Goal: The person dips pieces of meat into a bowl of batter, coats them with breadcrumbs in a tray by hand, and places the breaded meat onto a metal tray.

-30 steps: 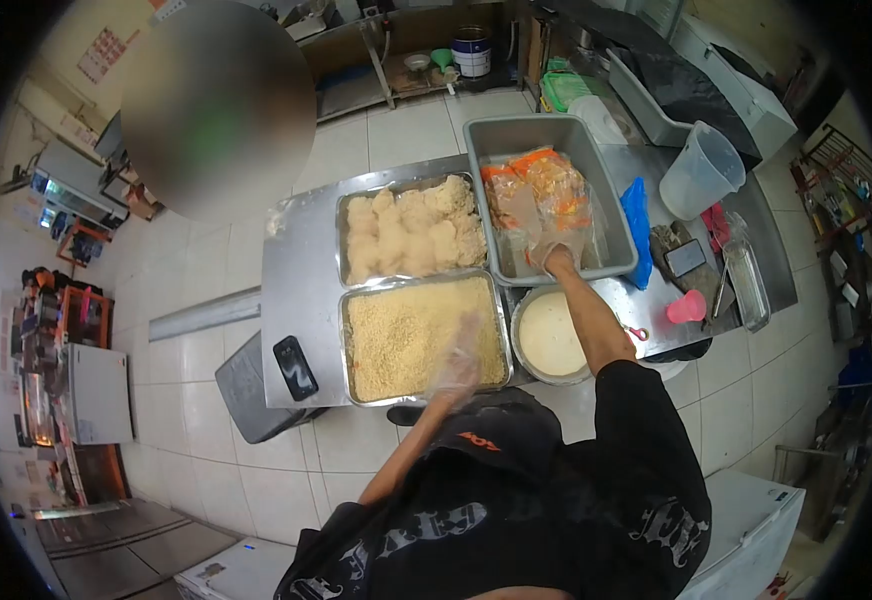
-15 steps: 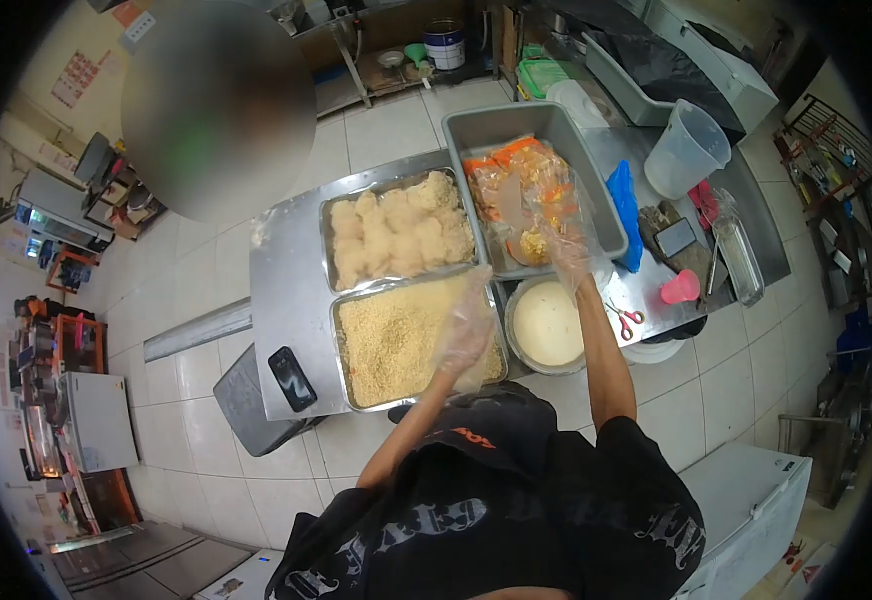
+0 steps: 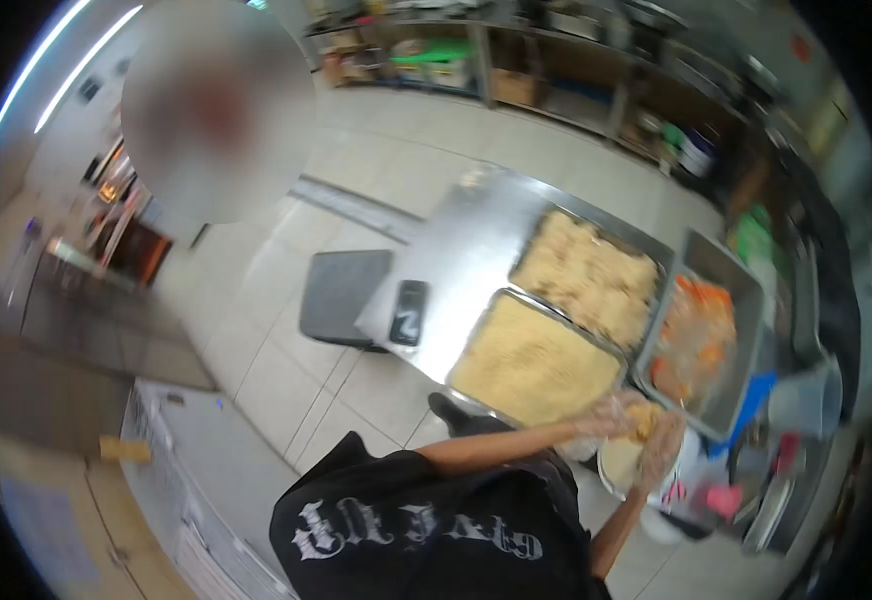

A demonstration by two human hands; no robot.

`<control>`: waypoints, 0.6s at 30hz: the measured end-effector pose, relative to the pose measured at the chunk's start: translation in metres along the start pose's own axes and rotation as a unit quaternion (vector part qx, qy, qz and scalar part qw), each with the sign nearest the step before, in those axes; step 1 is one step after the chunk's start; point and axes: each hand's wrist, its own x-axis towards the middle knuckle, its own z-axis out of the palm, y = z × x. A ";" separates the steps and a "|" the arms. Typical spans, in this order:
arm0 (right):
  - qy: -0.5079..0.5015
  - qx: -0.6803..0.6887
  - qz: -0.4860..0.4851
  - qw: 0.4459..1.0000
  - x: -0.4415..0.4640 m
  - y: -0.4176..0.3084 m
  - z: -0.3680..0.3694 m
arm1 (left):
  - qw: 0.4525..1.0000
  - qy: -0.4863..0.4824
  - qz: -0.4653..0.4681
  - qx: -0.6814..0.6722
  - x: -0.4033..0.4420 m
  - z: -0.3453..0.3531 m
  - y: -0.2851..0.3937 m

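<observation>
While the person in the black printed shirt (image 3: 416, 530) bends over the work, both hands meet at the lower right of the frame, each in a clear plastic glove. A yellowish lump of food (image 3: 644, 416) is held between them, above the round bowl of cream-coloured liquid (image 3: 606, 480). From where I stand, the left hand (image 3: 604, 416) has its fingers bent and close together against the lump's left side; the right hand (image 3: 662, 447) curls its fingers narrowly along the other side. Blur hides the exact fingertip contacts. Just left of the hands, on the shiny steel tabletop (image 3: 456, 265), lies a rectangular metal tray of pale yellow crumbs (image 3: 475, 336), and above them stands a deep grey plastic bin (image 3: 746, 360).
</observation>
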 end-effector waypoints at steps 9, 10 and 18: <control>-0.189 -0.156 0.068 0.967 -0.047 0.119 0.011 | 0.990 0.037 -0.080 -0.110 -0.016 0.027 -0.033; -0.181 -0.154 0.067 0.969 -0.053 0.123 0.008 | 0.970 0.036 -0.126 -0.205 -0.021 0.019 -0.018; -0.148 -0.153 0.063 0.975 -0.073 0.144 -0.006 | 0.944 0.045 -0.173 -0.279 -0.027 0.040 -0.033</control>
